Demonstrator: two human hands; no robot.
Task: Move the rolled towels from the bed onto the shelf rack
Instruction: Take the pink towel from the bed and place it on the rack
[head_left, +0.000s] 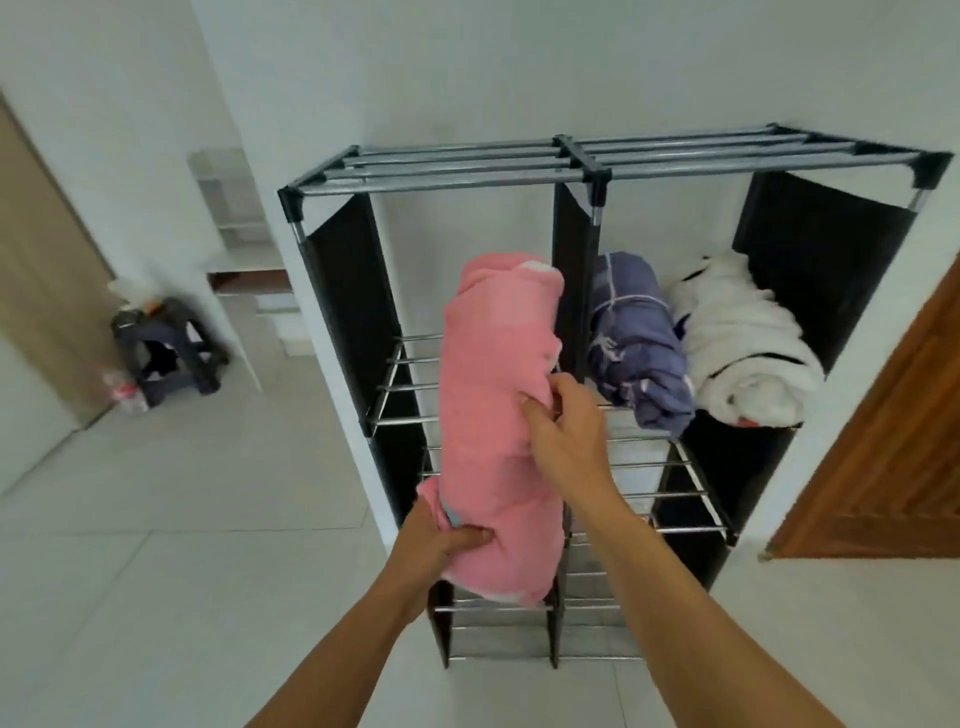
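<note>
head view: both hands, left (441, 540) and right (563, 431), grip the pink rolled towel (493, 415) before the shelf rack (587, 161).

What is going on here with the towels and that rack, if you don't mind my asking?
A person is putting a rolled pink towel onto the black shelf rack. Both hands hold it: the left hand grips its near end, the right hand pinches its side. The roll is held over the left compartment, and whether it rests on the bars yet is hard to tell. In the right compartment, a blue rolled towel and a white rolled towel already lie side by side.
</note>
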